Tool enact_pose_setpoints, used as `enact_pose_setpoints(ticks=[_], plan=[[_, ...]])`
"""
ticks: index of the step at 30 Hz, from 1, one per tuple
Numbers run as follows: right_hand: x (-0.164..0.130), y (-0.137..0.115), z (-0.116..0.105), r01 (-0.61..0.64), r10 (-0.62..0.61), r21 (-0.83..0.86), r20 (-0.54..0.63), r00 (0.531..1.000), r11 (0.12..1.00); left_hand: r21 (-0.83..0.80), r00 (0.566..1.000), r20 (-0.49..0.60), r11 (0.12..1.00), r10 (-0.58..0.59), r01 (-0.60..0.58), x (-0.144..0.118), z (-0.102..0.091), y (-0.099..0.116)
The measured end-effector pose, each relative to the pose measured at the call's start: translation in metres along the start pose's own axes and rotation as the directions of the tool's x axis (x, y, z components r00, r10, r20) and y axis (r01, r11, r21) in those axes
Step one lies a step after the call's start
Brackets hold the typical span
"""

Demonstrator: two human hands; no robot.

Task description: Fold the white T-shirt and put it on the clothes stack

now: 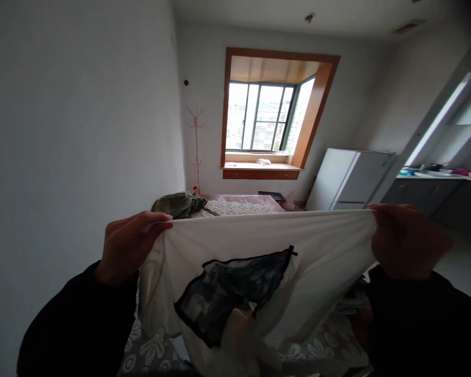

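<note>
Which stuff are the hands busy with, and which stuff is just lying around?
In the hands:
left hand
right hand
white cloth garment with a dark printed patch, stretched between them

Lying about:
olive-green bundle of cloth on the bed
white fridge
pink coat stand

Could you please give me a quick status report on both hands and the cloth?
Left hand and right hand pinch the top edge of the white garment, stretched taut between them. Dark print patch faces the camera. Floral bedspread below.

The one camera sits on my head, looking forward across the bed [243,207] toward the window [265,118], close above my raised hands.
</note>
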State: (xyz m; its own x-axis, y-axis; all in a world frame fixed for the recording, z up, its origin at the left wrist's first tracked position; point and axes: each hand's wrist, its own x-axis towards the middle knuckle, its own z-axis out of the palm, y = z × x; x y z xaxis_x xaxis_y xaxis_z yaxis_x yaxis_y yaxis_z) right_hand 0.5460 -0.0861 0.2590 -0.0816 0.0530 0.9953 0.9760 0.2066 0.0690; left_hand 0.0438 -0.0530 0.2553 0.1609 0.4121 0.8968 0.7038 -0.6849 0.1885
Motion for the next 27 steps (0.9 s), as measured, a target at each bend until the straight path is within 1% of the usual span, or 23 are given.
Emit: enact_pose_setpoints(ticks=[2, 4, 5, 6, 7, 9, 10, 11, 12, 13, 14, 15, 17, 18, 19, 20, 21, 22, 23, 24, 25, 26, 27], plan=[[0.003, 0.005, 0.003, -0.075, 0.075, -0.008, 0.070, 0.995, 0.997, 0.049, 1.000, 0.011, 0.999, 0.001, -0.002, 0.012, 0.007, -0.010], [0.002, 0.015, 0.015, -0.085, 0.082, 0.003, 0.229, 0.970, 0.996, 0.072, 0.998, 0.059, 0.997, -0.032, 0.028, 0.021, 0.024, -0.024], [-0.002, 0.020, 0.025, -0.077, 0.070, 0.008, 0.320, 0.945, 0.997, 0.070, 0.993, 0.101, 0.996, -0.058, 0.051, 0.023, 0.035, -0.032], [-0.008, 0.024, 0.036, -0.078, 0.071, 0.000, 0.416, 0.907, 0.997, 0.060, 0.984, 0.156, 0.995, -0.087, 0.078, 0.023, 0.048, -0.039], [-0.017, 0.026, 0.048, -0.085, 0.084, -0.021, 0.509, 0.857, 0.996, 0.042, 0.970, 0.212, 0.993, -0.118, 0.111, 0.020, 0.062, -0.044], [-0.041, 0.018, 0.069, -0.101, 0.109, -0.050, 0.657, 0.746, 0.994, -0.023, 0.935, 0.316, 0.984, -0.163, 0.179, 0.006, 0.090, -0.048], [-0.054, 0.007, 0.078, -0.111, 0.092, -0.021, 0.715, 0.693, 0.994, -0.075, 0.918, 0.359, 0.975, -0.170, 0.210, -0.004, 0.104, -0.046], [-0.068, -0.009, 0.084, -0.136, 0.042, 0.063, 0.756, 0.654, 0.989, -0.140, 0.902, 0.399, 0.961, -0.165, 0.237, -0.015, 0.116, -0.042], [-0.081, -0.030, 0.090, -0.182, -0.040, 0.192, 0.787, 0.615, 0.964, -0.213, 0.886, 0.440, 0.941, -0.148, 0.263, -0.026, 0.127, -0.036], [-0.092, -0.055, 0.094, -0.270, -0.111, 0.324, 0.801, 0.588, 0.907, -0.285, 0.865, 0.483, 0.911, -0.133, 0.299, -0.038, 0.137, -0.028], [-0.102, -0.083, 0.098, -0.365, -0.186, 0.435, 0.814, 0.550, 0.823, -0.354, 0.840, 0.528, 0.868, -0.121, 0.348, -0.048, 0.145, -0.019], [-0.111, -0.111, 0.103, -0.442, -0.256, 0.507, 0.820, 0.512, 0.740, -0.414, 0.816, 0.566, 0.814, -0.120, 0.407, -0.056, 0.152, -0.011], [-0.122, -0.164, 0.116, -0.543, -0.340, 0.583, 0.805, 0.486, 0.605, -0.488, 0.772, 0.618, 0.697, -0.150, 0.526, -0.069, 0.161, 0.002], [-0.126, -0.185, 0.125, -0.605, -0.337, 0.584, 0.810, 0.480, 0.541, -0.501, 0.753, 0.634, 0.649, -0.174, 0.572, -0.075, 0.162, 0.006], [-0.129, -0.201, 0.134, -0.654, -0.345, 0.576, 0.817, 0.462, 0.490, -0.504, 0.741, 0.639, 0.616, -0.205, 0.605, -0.080, 0.162, 0.006], [-0.132, -0.211, 0.145, -0.691, -0.341, 0.554, 0.832, 0.437, 0.464, -0.501, 0.736, 0.630, 0.595, -0.247, 0.628, -0.087, 0.159, 0.004], [-0.136, -0.214, 0.155, -0.715, -0.335, 0.525, 0.850, 0.407, 0.462, -0.492, 0.735, 0.609, 0.584, -0.299, 0.646, -0.095, 0.154, -0.001], [-0.140, -0.210, 0.164, -0.723, -0.322, 0.495, 0.867, 0.379, 0.482, -0.472, 0.729, 0.584, 0.581, -0.357, 0.663, -0.107, 0.145, -0.007], [-0.146, -0.201, 0.171, -0.720, -0.286, 0.461, 0.887, 0.362, 0.519, -0.438, 0.717, 0.552, 0.584, -0.425, 0.683, -0.121, 0.135, -0.013], [-0.154, -0.185, 0.177, -0.710, -0.227, 0.419, 0.907, 0.355, 0.566, -0.381, 0.694, 0.517, 0.592, -0.500, 0.710, -0.139, 0.122, -0.020], [-0.165, -0.166, 0.180, -0.700, -0.159, 0.376, 0.921, 0.356, 0.608, -0.288, 0.653, 0.494, 0.601, -0.573, 0.746, -0.161, 0.108, -0.025], [-0.178, -0.145, 0.181, -0.687, -0.062, 0.313, 0.929, 0.364, 0.656, -0.177, 0.603, 0.462, 0.598, -0.651, 0.782, -0.184, 0.094, -0.029], [-0.193, -0.122, 0.178, -0.665, 0.012, 0.243, 0.935, 0.354, 0.707, -0.063, 0.554, 0.434, 0.589, -0.711, 0.806, -0.208, 0.080, -0.030]])
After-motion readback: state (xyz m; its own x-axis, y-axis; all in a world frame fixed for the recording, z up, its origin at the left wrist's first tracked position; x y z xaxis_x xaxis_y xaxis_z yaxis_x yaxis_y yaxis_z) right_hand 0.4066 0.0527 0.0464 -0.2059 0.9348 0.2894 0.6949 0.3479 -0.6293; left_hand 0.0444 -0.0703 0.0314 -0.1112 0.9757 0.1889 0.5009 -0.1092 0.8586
